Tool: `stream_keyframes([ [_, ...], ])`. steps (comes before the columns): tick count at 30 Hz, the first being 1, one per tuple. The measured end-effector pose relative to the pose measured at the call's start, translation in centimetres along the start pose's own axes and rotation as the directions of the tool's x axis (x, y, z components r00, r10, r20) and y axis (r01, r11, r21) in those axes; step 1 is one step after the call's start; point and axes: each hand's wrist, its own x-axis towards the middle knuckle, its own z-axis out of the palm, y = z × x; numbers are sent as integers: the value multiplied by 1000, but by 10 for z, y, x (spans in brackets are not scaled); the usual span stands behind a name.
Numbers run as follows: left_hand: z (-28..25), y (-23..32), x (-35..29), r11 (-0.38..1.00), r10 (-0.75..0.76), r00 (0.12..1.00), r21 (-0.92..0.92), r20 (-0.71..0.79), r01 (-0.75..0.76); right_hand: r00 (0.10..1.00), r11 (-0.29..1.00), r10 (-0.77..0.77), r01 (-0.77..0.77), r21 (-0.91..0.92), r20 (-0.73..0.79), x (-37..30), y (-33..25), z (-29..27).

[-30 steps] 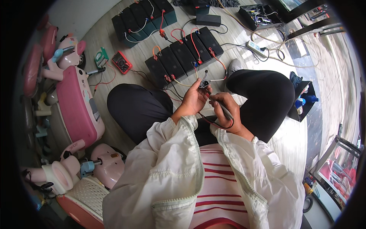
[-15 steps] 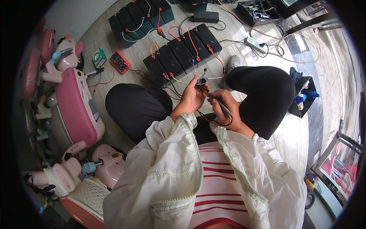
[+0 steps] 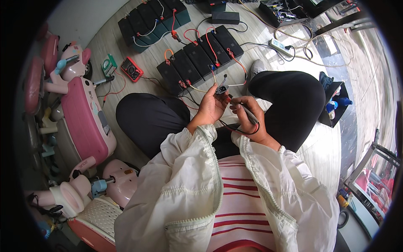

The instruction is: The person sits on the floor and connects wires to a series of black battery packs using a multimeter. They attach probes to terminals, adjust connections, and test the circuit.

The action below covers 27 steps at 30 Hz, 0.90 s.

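Observation:
My left hand (image 3: 209,108) is closed on a small black charging socket (image 3: 221,89), held between thumb and fingers with its opening facing up. Wires run from it toward a row of black batteries (image 3: 196,60) joined by red, white and orange leads. In my right hand (image 3: 253,119) is a dark pen-shaped test probe (image 3: 250,114), its reddish front end pointing at the socket. Red and black cables loop below that hand. Whether the tip touches the socket, and whether a second probe is in the grip, I cannot tell.
A red multimeter (image 3: 132,69) lies on the floor left of the batteries. More batteries (image 3: 145,25) stand behind. Farther right are a power strip (image 3: 280,47) and a black box of bottles (image 3: 336,105). Pink ride-on scooters (image 3: 86,119) crowd the left side.
My right hand has shifted slightly, its fingers and the probe turning a little. The left hand still holds the socket in nearly the same place.

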Motion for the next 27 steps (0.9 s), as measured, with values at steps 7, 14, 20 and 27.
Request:
stream_keyframes([
  [7,2,-1,0,1000,9,1000,-22,-30,-9,994,994,106,-107,14,41,-1,-1,-4],
  [14,1,-1,1,1000,-5,1000,-23,-27,4,992,992,121,-122,27,35,-1,-2,-3],
  [20,-6,-2,5,999,-41,998,-29,49,43,998,995,70,-70,65,-5,0,1,-2],
  [27,-1,-9,-1,998,-46,998,-37,39,47,949,875,315,-282,393,-20,4,-5,-8],
])
